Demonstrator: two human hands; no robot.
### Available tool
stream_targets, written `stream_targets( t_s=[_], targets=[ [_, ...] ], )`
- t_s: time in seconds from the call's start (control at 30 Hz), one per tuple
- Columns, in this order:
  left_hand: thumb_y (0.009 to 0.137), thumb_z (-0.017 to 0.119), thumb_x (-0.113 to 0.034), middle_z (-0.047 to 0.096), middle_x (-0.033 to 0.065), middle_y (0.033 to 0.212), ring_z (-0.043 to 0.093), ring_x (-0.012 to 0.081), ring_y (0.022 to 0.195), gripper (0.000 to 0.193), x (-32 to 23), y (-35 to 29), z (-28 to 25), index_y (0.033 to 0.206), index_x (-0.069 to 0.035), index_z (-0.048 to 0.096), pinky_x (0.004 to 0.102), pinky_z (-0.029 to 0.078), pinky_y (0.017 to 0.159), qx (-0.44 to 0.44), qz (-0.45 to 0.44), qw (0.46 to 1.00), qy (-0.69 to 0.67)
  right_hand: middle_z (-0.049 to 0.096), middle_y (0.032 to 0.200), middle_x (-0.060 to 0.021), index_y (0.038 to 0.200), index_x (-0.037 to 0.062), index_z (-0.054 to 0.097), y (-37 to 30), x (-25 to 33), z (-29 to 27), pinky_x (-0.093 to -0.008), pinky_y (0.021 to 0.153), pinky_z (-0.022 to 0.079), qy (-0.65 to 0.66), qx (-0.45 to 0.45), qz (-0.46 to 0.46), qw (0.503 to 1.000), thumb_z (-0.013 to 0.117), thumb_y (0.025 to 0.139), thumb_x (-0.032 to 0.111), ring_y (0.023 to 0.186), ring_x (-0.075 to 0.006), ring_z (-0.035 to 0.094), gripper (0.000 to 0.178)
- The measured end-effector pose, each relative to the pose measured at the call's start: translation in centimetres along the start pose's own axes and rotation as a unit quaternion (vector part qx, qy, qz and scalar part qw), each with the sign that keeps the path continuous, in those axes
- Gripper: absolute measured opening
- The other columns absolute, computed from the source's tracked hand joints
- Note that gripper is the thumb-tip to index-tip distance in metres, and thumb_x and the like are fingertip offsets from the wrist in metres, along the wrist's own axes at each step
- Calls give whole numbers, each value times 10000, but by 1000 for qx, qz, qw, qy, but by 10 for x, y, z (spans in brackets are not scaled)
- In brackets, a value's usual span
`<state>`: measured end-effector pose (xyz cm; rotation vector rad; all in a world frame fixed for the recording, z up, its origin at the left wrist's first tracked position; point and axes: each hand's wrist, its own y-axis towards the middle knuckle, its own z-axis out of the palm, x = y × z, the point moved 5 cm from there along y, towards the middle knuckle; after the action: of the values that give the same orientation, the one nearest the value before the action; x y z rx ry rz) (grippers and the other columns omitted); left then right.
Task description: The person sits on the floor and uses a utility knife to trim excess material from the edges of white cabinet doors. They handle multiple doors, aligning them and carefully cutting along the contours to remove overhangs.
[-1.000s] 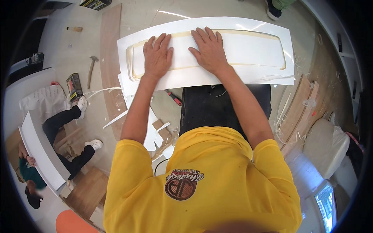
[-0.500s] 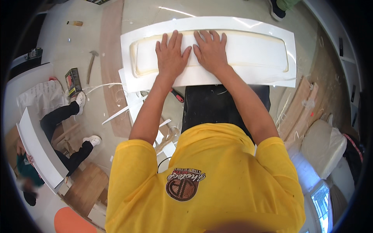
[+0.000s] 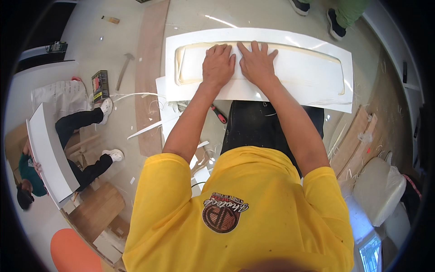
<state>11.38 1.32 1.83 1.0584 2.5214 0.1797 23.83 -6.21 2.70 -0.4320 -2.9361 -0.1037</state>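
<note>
I find the left hand closer to the right hand than a second ago (its fingers now more bent).

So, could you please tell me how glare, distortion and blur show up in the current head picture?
Head view: bright glare streaks on the floor and on the white recessed panel's far border; fisheye bowing along the panel's long edges; black vignetting at the corners; a dark, out-of-focus smear over the yellow T-shirt at the bottom; left hand and right hand fairly sharp.
</note>
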Motion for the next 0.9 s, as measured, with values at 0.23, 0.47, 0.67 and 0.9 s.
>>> stream_targets(
  t_s=[0.23, 0.47, 0.67, 0.9],
  targets=[
    [1030, 470, -461, 409, 173, 1605, 326, 473, 1480, 641, 69, -25, -29, 1567, -112, 430, 681, 215, 1186, 45, -68, 991, 110, 513, 1396, -156, 1484, 207, 532, -9, 9, -3, -861, 994, 281, -6, -55, 18, 998, 590, 950, 286, 1305, -457, 422, 543],
    [1016, 488, -399, 475, 170, 1543, 377, 508, 1420, 591, 65, -28, -13, 1522, -94, 495, 732, 231, 1148, 30, -104, 989, 97, 484, 1420, -182, 1515, 196, 495, 5, 38, 6, -806, 1010, 341, 3, -34, -54, 998, 599, 919, 130, 1242, -453, 463, 609],
    [999, 523, -342, 531, 160, 1473, 404, 498, 1396, 542, 64, -27, -17, 1475, -85, 545, 735, 289, 1105, 25, -74, 992, 104, 454, 1456, -183, 1527, 171, 469, 13, 54, 9, -777, 953, 407, 15, 0, -39, 999, 609, 913, 65, 1218, -441, 470, 639],
    [984, 527, -304, 523, 141, 1486, 412, 482, 1395, 543, 72, -29, -13, 1485, -96, 534, 720, 287, 1117, 44, -54, 991, 111, 506, 1391, -181, 1533, 153, 459, 18, 62, 12, -782, 915, 422, -39, 23, -60, 997, 620, 928, 102, 1178, -419, 501, 629]
  ],
)
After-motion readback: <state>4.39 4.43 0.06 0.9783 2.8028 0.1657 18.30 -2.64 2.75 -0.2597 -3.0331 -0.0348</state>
